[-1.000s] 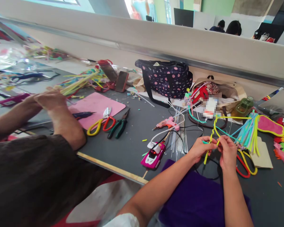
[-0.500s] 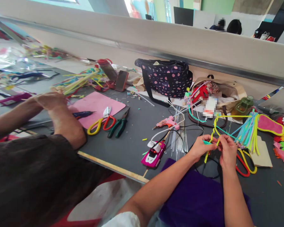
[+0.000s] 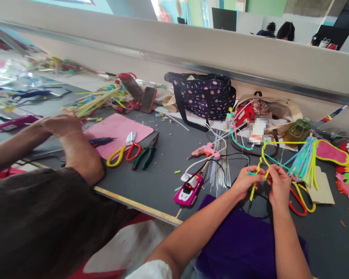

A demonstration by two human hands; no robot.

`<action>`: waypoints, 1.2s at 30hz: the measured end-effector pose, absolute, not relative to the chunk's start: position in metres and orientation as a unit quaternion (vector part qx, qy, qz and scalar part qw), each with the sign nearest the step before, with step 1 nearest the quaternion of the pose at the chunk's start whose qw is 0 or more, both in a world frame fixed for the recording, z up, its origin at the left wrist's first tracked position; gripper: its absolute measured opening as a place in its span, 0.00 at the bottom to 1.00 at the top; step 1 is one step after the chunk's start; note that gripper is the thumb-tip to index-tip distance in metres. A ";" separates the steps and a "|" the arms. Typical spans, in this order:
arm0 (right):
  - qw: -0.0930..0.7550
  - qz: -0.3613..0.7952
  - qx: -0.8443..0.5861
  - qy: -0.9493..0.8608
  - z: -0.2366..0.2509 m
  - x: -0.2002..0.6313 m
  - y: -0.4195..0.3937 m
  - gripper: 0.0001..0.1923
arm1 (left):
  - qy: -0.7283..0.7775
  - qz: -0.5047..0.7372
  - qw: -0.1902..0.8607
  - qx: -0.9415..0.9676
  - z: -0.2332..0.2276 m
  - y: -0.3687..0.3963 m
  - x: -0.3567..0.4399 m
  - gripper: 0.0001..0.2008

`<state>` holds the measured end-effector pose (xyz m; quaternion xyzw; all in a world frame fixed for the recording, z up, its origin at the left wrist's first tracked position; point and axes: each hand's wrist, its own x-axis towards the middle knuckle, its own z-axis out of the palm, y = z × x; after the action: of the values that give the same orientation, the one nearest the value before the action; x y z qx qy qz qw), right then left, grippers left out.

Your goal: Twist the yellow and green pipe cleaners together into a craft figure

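Note:
My left hand [image 3: 246,180] and my right hand [image 3: 277,185] meet over the dark table [image 3: 163,170], both pinching a yellow pipe cleaner [image 3: 258,170] twisted with a teal strand. The yellow stem loops up and runs right toward a bundle of teal, green and yellow pipe cleaners [image 3: 305,161]. Red-and-yellow scissors [image 3: 301,199] lie just right of my right hand. A purple cloth [image 3: 241,244] lies under my forearms.
A co-worker's hands [image 3: 61,124] hold a pipe cleaner bunch at left, near a pink mat [image 3: 119,130], scissors [image 3: 123,151] and green pliers [image 3: 147,153]. A pink glue gun [image 3: 205,150], pink device [image 3: 189,190], dotted bag [image 3: 203,95] and tote [image 3: 279,112] sit mid-table.
My hands stay together on the yellow pipe cleaner, fingers shifting slightly. The co-worker's hands have lowered a little at left.

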<state>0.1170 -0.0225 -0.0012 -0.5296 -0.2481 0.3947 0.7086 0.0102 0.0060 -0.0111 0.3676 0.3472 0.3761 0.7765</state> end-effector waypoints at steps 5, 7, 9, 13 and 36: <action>0.694 0.396 -0.540 -0.264 -0.003 0.116 -0.023 0.14 | 0.344 0.395 0.766 0.372 -0.014 0.008 0.009 0.14; 0.685 0.391 -0.549 -0.278 -0.004 0.117 -0.022 0.15 | 0.352 0.402 0.751 0.388 -0.014 0.008 0.009 0.14; 0.681 0.346 -0.570 -0.302 -0.004 0.120 -0.023 0.17 | 0.364 0.412 0.729 0.408 -0.013 0.007 0.010 0.14; 0.665 0.129 -0.637 -0.368 0.001 0.124 -0.027 0.18 | 0.370 0.421 0.699 0.444 -0.016 0.005 0.012 0.13; 0.752 0.153 -0.537 -0.350 0.050 0.138 0.017 0.22 | 0.389 0.400 0.667 0.493 -0.025 0.008 0.014 0.09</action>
<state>0.1381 0.0166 0.0499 -0.5373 -0.3500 0.1529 0.7520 0.0139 0.0078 -0.0250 0.4933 0.3892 0.4005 0.6669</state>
